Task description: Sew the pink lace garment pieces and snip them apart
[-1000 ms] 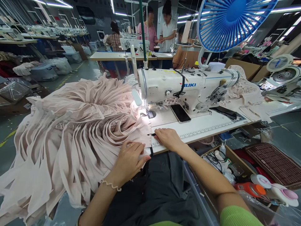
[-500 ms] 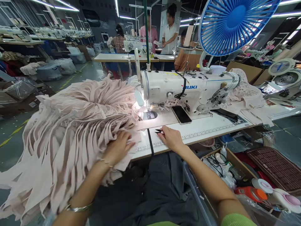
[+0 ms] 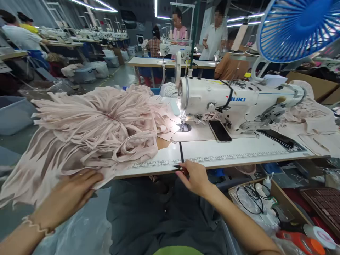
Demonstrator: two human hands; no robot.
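Observation:
A big bundle of pale pink fabric pieces is spread over the left of the sewing table and hangs over its edge. At the front of this bundle, my left hand is closed over the lower fabric, with the thumb below the fingers. Near the table's front edge, my right hand is closed around small black thread snips, whose pointed tips face left. Behind stands a white sewing machine; its lamp lights the needle area beside the bundle.
A phone lies on the machine bed. More pink fabric is at the right end, with a blue fan above. A cardboard box of supplies sits below right. Other people work at the back.
The view has turned left. My left hand has moved leftward and toward me along the bundle, whose front part now lies farther left. My right hand, still holding the snips, is nearer the table's edge.

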